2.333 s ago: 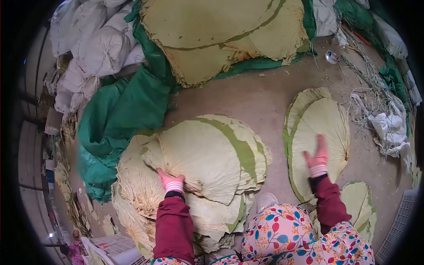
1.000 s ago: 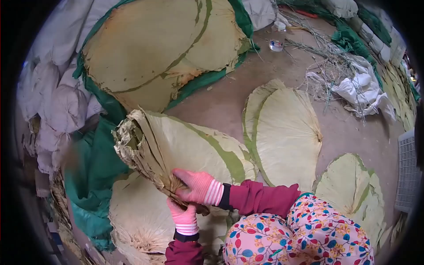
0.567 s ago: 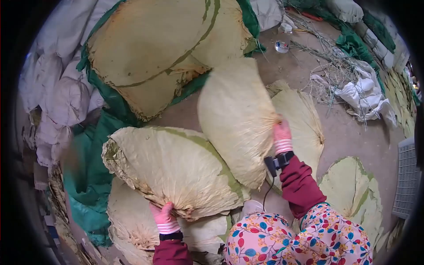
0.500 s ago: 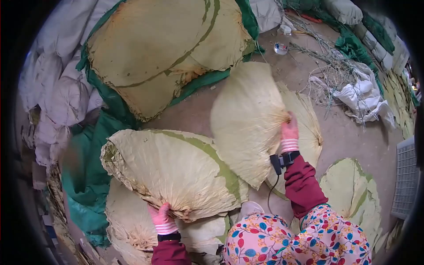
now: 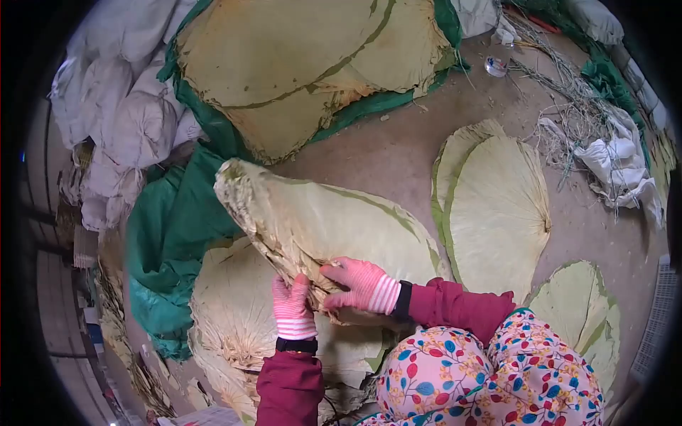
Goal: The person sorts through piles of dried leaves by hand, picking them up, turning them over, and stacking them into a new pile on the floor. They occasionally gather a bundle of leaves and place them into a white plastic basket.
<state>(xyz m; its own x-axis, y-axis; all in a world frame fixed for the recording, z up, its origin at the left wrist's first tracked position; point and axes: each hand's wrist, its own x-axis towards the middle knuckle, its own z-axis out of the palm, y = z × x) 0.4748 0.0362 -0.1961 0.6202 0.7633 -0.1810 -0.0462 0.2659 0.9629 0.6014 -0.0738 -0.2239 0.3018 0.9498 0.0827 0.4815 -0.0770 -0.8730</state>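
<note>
My left hand point(image 5: 293, 309), in a pink-and-white striped glove, grips the near gathered edge of a folded stack of large dried leaves point(image 5: 362, 220). My right hand point(image 5: 364, 285), gloved alike, is at the same edge just to the right, its fingers curled around the crinkled folds. The stack is tilted, its rolled left end raised. Below it lies another pile of dried leaves point(image 5: 231, 305), partly hidden by the held stack and my left arm. To the right, a fan-shaped pile of leaves point(image 5: 497, 206) rests on the floor.
At the back, a big heap of flat leaves point(image 5: 284, 57) lies on green sacking point(image 5: 177, 234). White sacks point(image 5: 135, 106) line the left. Dry stalks point(image 5: 568, 106) and a white cloth bag point(image 5: 614, 160) are at right. More leaves point(image 5: 572, 305) lie near my knee, beside a crate point(image 5: 653, 319).
My right hand has moved left from the right-hand pile to the stack in my left hand. The leaf it held has left that spot. The stack is now more tilted.
</note>
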